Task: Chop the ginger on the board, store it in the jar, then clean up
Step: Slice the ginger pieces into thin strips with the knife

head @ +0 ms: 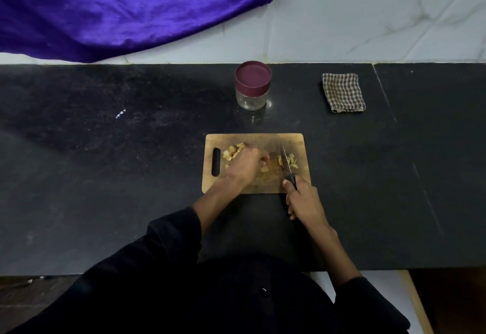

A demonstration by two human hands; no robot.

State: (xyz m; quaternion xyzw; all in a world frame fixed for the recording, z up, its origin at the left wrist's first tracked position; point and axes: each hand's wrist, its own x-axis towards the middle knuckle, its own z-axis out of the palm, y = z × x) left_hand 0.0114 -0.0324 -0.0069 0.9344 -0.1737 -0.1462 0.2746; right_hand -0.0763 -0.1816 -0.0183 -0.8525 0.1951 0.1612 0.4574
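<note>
**Ginger under the left hand, knife in the right**

A wooden cutting board [256,164] lies on the dark countertop [105,176], its handle slot to the left. The left hand [246,164] rests over the middle of the board with its fingers curled down onto a piece of ginger [264,166], which shows just at the fingertips; most of that piece is hidden beneath the hand. More ginger pieces [232,152] lie in a small heap just beyond and to the left of the knuckles, touching the hand's far edge.

The right hand [302,199] grips the black handle of a knife [286,165] at the board's near right corner, fingers wrapped around it. The blade points away from the person and stands between the held piece and a small pile of cut slivers [291,161] on the right side of the board, close beside the blade.

Beyond the board stands a clear jar [253,85] with its maroon lid on; a few pale bits show at its bottom. A folded checked cloth [343,92] lies well to the right of the jar. A purple fabric [118,7] hangs at the upper left against the pale wall.
</note>
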